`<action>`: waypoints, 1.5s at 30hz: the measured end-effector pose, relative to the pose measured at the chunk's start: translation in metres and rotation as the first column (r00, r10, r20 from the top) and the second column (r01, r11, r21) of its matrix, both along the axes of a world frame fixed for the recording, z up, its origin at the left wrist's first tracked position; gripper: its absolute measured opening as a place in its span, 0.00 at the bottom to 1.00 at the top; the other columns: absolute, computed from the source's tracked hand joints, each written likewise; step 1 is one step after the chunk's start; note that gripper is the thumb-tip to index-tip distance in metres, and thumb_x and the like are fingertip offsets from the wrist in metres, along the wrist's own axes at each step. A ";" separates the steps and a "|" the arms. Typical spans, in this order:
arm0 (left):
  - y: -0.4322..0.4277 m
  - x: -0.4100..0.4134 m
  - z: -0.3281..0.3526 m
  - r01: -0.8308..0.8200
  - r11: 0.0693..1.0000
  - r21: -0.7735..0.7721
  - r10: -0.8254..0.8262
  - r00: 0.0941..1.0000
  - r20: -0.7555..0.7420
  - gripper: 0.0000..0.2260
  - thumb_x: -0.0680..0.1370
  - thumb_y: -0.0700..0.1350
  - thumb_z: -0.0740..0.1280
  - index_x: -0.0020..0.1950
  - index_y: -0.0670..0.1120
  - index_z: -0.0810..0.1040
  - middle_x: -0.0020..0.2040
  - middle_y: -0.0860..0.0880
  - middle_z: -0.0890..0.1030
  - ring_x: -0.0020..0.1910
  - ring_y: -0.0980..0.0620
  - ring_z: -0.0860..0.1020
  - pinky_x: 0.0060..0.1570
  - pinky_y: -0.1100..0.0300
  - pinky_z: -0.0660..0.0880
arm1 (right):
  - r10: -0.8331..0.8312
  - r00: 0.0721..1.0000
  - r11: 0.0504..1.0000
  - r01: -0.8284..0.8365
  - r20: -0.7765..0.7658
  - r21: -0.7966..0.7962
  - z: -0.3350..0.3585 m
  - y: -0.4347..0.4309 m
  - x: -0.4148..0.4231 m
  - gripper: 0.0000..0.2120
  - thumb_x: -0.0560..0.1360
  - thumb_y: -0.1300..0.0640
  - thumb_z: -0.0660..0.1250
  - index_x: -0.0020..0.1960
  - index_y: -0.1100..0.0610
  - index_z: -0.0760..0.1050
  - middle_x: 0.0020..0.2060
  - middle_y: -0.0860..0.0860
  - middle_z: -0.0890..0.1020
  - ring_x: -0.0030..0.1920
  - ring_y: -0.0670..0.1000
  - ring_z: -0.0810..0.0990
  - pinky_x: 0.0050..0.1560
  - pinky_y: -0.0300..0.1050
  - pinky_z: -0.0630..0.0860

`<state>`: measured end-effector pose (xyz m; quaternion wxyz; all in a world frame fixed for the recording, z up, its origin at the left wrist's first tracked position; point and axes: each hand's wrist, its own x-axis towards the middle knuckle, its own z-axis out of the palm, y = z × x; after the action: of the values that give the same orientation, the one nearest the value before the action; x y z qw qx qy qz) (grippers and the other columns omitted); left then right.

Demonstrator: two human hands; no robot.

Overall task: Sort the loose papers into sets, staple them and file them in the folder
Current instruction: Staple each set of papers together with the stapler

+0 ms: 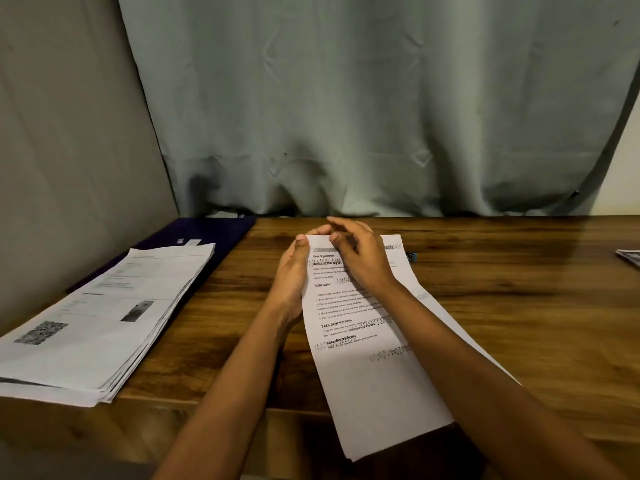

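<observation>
A set of printed papers [374, 375] lies lengthwise on the wooden desk [502, 306], its near end hanging over the front edge. My left hand [291, 275] holds the set's top left corner, thumb on the sheet and fingers behind it. My right hand [360, 258] lies over the upper part of the page and pinches its top edge beside the left fingertips. A stack of loose papers [104, 323] sits at the left, resting partly on a dark purple folder [211, 233]. A small blue and dark object [412, 256], perhaps the stapler, peeks out behind the set.
A grey-green curtain [381, 116] hangs along the back of the desk, and a grey wall [69, 150] closes the left side. A patterned item [629, 257] shows at the far right edge.
</observation>
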<state>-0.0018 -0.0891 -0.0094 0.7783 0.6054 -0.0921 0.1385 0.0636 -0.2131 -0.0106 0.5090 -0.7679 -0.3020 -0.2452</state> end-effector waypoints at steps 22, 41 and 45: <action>0.031 0.008 0.000 -0.117 0.924 -0.365 0.026 0.969 -0.247 0.13 0.84 0.48 0.51 0.45 0.46 0.70 0.52 0.51 0.83 0.48 0.49 0.82 0.44 0.53 0.78 | -0.067 0.888 0.996 0.086 -0.455 0.020 0.010 -0.061 0.040 0.04 0.76 0.61 0.67 0.46 0.61 0.80 0.48 0.57 0.83 0.49 0.54 0.81 0.51 0.48 0.78; 0.056 -0.001 -0.016 -0.417 0.908 -0.027 0.391 0.871 -0.298 0.09 0.82 0.42 0.59 0.55 0.42 0.77 0.52 0.44 0.81 0.44 0.47 0.80 0.49 0.49 0.78 | -0.409 0.896 0.888 0.348 -0.173 -0.299 0.003 -0.060 0.044 0.19 0.75 0.54 0.70 0.63 0.59 0.76 0.56 0.54 0.81 0.58 0.54 0.78 0.57 0.42 0.72; 0.054 0.003 -0.016 -0.410 0.912 0.023 0.396 0.864 -0.310 0.10 0.83 0.43 0.58 0.55 0.44 0.78 0.48 0.44 0.82 0.42 0.47 0.80 0.47 0.50 0.79 | -0.570 0.799 0.713 0.363 -0.195 -0.600 0.008 -0.080 0.059 0.24 0.72 0.41 0.69 0.52 0.62 0.76 0.45 0.56 0.79 0.47 0.54 0.78 0.49 0.48 0.76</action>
<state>0.0014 -0.0347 -0.0257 0.7499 0.6082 0.1620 0.2038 0.1223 -0.2929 -0.0029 0.2413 -0.9609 -0.0498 -0.1264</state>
